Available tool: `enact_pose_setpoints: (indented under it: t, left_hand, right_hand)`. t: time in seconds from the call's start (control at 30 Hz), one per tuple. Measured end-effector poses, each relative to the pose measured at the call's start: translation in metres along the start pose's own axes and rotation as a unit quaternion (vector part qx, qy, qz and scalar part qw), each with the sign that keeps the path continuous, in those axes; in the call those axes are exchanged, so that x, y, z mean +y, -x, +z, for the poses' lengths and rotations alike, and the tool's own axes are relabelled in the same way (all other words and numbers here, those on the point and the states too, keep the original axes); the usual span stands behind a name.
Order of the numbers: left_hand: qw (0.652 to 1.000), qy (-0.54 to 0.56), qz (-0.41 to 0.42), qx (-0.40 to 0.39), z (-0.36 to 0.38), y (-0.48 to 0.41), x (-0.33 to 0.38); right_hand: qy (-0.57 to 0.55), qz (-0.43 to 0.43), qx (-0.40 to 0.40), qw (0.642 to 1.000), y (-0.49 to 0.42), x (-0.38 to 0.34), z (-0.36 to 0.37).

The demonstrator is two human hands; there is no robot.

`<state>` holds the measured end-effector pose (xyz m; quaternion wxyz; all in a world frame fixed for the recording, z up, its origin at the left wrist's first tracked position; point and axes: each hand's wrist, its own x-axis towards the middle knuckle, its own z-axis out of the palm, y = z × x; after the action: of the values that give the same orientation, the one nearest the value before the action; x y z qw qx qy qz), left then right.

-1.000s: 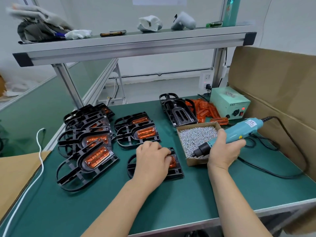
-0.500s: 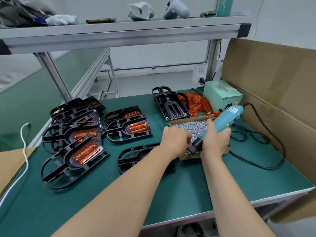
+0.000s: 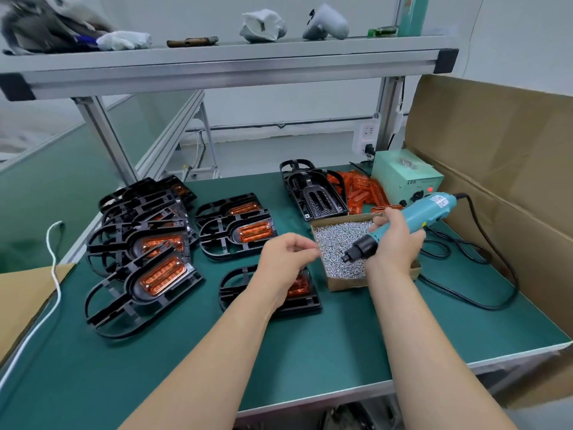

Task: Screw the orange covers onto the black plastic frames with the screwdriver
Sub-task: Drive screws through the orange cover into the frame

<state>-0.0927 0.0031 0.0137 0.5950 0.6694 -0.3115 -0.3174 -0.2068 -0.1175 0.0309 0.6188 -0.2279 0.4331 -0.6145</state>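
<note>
Right hand (image 3: pixel 395 243) grasps the teal plastic screwdriver (image 3: pixel 434 209). Left hand (image 3: pixel 286 259) hovers with thumb and forefinger pinched together; whether they hold a screw cannot be told. On the matte green table (image 3: pixel 93 367), a pile of at least four black frames (image 3: pixel 136 287) lies at the left, with two more (image 3: pixel 235 237) overlapping mid-table. One ribbed, D-shaped black frame (image 3: pixel 307 305) sits under the left hand, carrying a translucent, ridged orange cover (image 3: pixel 299 287). Beside it, an open cardboard box (image 3: pixel 344 285) holds small shiny screws (image 3: pixel 335 243).
</note>
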Motion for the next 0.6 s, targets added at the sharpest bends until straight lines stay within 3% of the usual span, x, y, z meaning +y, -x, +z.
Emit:
enact_pose_setpoints:
  t: [0.13, 0.3, 0.6]
  left_hand:
    - [0.992, 0.111, -0.050, 0.017, -0.017, 0.021, -0.008]
    - [0.974, 0.215, -0.076, 0.020, -0.024, 0.035, -0.006]
    - [0.970, 0.228, -0.083, 0.033, -0.024, 0.041, -0.008]
  right_hand:
    - [-0.080, 0.019, -0.060, 0.995, 0.010, -0.003, 0.017]
    - [-0.093, 0.055, -0.061, 0.992, 0.023, 0.003, 0.027]
    - [-0.095, 0.031, -0.042, 0.994, 0.041, 0.006, 0.029]
